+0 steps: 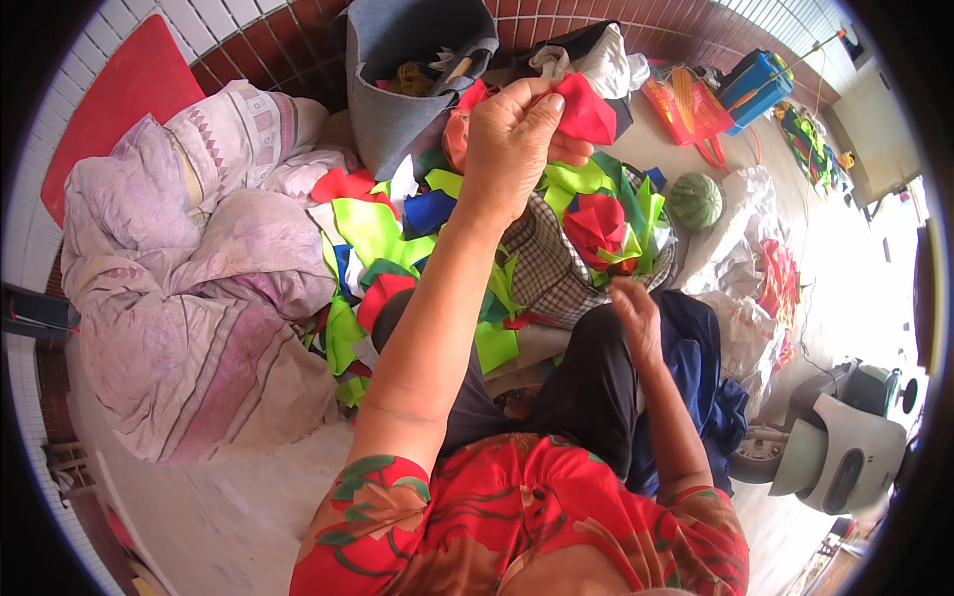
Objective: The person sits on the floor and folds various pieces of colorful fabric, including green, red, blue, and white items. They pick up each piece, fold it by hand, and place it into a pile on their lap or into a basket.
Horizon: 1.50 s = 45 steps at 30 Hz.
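Left hand raised, fingers clamped on a red fabric piece above the checked cloth basket. Right hand hangs at the basket's near rim, fingers loosely apart, empty. One red fabric flower lies inside; many loose green, red and blue fabric scraps remain.

1. I see a pale floor carrying everything here.
2. A heap of pinkish bedding lies on it at my left, with a red mat beyond by the tiled wall.
3. Loose scraps of green, red and blue cloth spread across the middle, beside a grey felt bag.
4. A checked basket stands among the scraps.
5. A watermelon rests just beside white plastic sacks at my right.
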{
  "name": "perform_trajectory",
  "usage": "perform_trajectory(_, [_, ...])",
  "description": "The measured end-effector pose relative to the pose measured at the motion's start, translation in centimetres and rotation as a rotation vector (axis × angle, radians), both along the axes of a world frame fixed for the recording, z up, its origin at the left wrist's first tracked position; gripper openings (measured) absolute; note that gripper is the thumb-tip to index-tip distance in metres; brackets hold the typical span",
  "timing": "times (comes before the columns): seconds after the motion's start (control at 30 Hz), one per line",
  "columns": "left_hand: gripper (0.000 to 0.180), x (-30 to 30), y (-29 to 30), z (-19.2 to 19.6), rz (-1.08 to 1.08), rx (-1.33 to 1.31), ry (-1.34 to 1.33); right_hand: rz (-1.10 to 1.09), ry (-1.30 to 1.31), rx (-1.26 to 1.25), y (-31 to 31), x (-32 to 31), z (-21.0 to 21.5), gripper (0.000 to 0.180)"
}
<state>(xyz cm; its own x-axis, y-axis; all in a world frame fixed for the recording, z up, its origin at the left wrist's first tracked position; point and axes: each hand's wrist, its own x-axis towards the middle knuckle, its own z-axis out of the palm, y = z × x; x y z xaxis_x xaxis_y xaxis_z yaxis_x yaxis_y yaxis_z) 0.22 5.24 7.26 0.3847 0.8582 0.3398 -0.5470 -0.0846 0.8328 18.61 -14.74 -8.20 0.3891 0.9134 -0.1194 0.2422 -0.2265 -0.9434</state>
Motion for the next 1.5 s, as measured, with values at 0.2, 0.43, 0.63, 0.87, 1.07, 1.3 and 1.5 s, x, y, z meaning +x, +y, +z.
perform_trajectory(0.2, [0.026,0.4,-1.0,-0.5,-0.036,0.036,0.17,0.13,0.945,0.464,8.0,-2.6,6.2,0.051])
perform_trajectory(0.43, [0.023,-0.1,-1.3,-0.9,-0.07,0.032,0.232,0.159,0.947,0.59,10.5,-4.4,8.7,0.03])
perform_trajectory(0.63, [0.019,0.2,-1.2,-1.5,0.003,0.082,0.325,0.071,0.952,0.582,11.2,-4.8,9.2,0.013])
perform_trajectory(0.87, [0.013,1.0,-1.2,-2.2,0.411,0.532,0.584,-0.032,0.747,0.65,10.8,-5.2,10.3,0.012])
perform_trajectory(1.07, [0.013,1.8,-2.2,-2.7,0.417,0.617,0.641,-0.119,0.392,0.67,11.1,-6.3,10.5,0.015])
perform_trajectory(1.3, [0.03,1.5,-1.6,-2.8,0.109,0.541,0.576,-0.097,0.216,0.687,10.9,-5.6,9.8,0.026])
perform_trajectory(1.5, [0.024,1.1,-1.0,-2.7,-0.076,0.136,0.376,-0.029,0.036,0.637,7.8,-4.8,10.8,0.052])
